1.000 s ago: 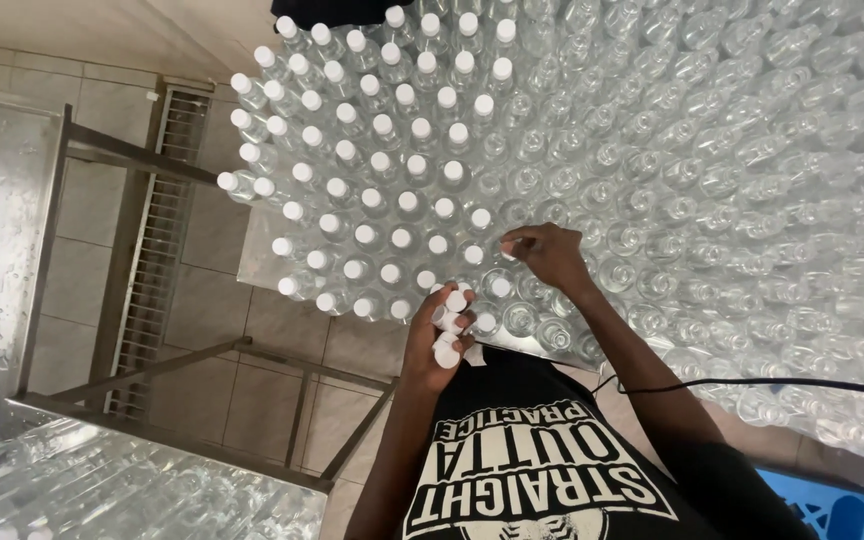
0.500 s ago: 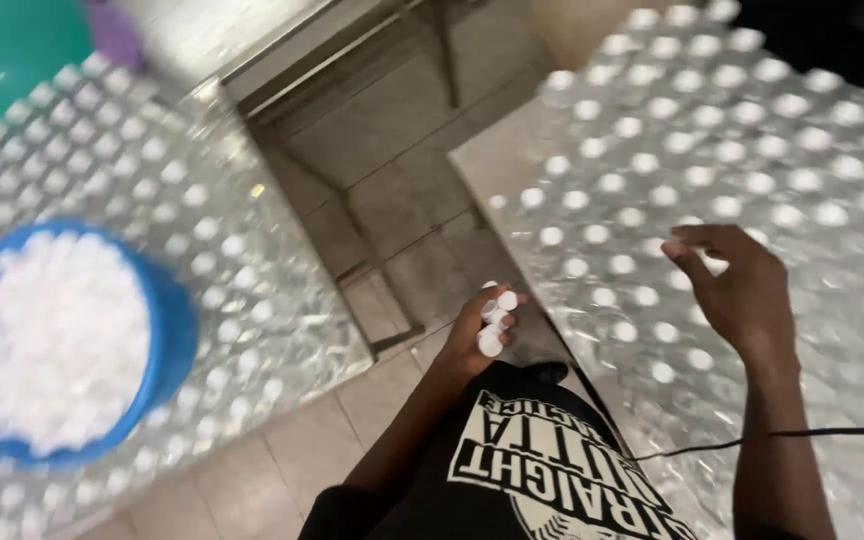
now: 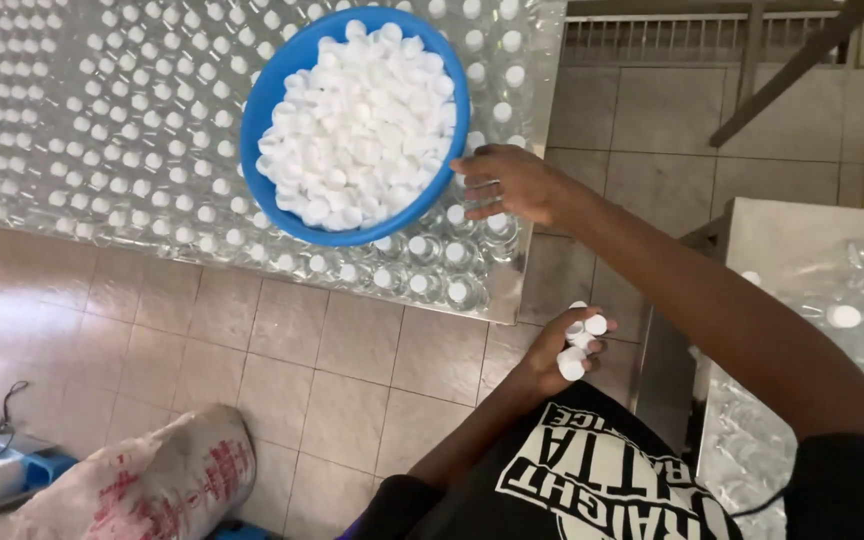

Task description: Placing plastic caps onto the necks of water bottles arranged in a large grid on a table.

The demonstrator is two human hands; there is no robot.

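At the bottom left, on the tiled floor (image 3: 352, 370), a light sack (image 3: 142, 480) with red print lies on its side. Above it a metal table (image 3: 522, 290) carries many clear plastic bottles (image 3: 102, 140) that stand upright in close rows; most of them already wear white caps. On top of the bottles, near the right edge of this table, sits a blue bowl (image 3: 262, 100) full of loose white caps (image 3: 362, 120).

The right hand (image 3: 512, 185) is stretched out just beside the right rim of the bowl, over the bottles at the table's near right corner. Its fingers are spread and loose, and it grasps nothing that I can see.

Lower, close to the person's body and off the table, the left hand (image 3: 562, 345) is closed around a small handful of caps (image 3: 580, 340); some of them stick out between the fingers.

At the far right a second metal table (image 3: 802, 225) holds more bottles, a few with caps.
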